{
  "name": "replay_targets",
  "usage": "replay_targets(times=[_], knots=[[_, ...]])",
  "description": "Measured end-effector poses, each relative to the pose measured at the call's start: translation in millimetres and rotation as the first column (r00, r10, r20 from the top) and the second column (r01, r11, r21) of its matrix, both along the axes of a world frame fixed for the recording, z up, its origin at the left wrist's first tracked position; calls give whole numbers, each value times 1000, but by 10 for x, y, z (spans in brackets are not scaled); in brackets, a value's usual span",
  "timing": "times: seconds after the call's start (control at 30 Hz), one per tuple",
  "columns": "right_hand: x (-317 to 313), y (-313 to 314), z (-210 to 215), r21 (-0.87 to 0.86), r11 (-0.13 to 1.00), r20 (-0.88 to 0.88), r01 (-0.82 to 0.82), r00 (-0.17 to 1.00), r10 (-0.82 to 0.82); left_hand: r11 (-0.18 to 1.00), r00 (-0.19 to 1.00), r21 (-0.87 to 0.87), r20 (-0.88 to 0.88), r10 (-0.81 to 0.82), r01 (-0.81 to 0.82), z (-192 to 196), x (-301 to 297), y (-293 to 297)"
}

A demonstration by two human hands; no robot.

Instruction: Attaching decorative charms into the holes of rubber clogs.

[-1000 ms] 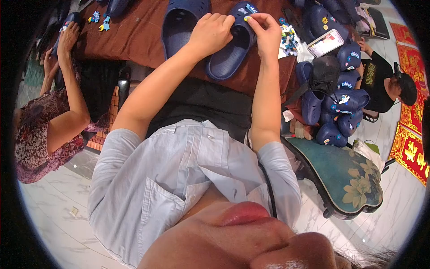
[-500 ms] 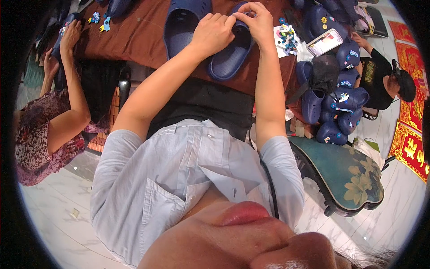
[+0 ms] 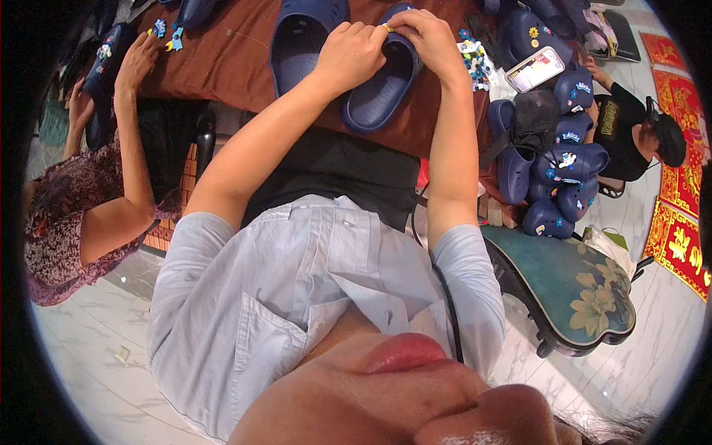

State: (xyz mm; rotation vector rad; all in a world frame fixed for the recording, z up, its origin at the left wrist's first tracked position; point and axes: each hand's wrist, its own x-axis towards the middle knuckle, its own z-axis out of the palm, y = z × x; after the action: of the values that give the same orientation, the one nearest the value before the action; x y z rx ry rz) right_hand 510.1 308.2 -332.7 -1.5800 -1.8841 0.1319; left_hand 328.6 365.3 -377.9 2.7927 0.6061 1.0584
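A navy clog (image 3: 379,100) lies on the brown cloth, its heel towards me. Over its left side my left hand (image 3: 351,56) is closed, thumb and fingertips mostly hidden. My right hand (image 3: 432,46) pinches at the front part of the clog, and the two hands meet there at a small yellow piece (image 3: 387,28). How far that piece sits in the clog I cannot tell. Just left of my left hand rests a second navy clog (image 3: 294,55). Small coloured shoe charms (image 3: 475,63) lie on white paper beyond my right wrist.
A phone (image 3: 535,69) leans among decorated navy clogs (image 3: 569,165) stacked at the right. On the left, a co-worker's hand (image 3: 139,63) is near loose charms (image 3: 175,38), the other by a clog. Another person (image 3: 630,133) sits far right. A teal floral stool (image 3: 571,289) stands nearby.
My right hand has shifted slightly right and down, and yellow now shows between my fingertips. The co-worker's nearer hand has moved right, from the clog towards the loose charms.
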Motion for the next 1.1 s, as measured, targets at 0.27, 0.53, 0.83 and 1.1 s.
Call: replay_targets(times=[0.27,0.53,0.83,1.1], knots=[[-47,77,75,106,986,121,-129,986,116,1000,1000,23,6,15,-15,9,-11,-10],[-150,34,161,141,985,174,-97,982,71,1000,1000,9,9,25,-25,10,-4,-18],[-67,10,103,25,996,120,-81,990,77,1000,1000,-8,13,-3,3,31,-25,-12],[-95,-60,126,11,998,167,-61,984,58,1000,1000,25,23,10,-11,20,-16,-4]])
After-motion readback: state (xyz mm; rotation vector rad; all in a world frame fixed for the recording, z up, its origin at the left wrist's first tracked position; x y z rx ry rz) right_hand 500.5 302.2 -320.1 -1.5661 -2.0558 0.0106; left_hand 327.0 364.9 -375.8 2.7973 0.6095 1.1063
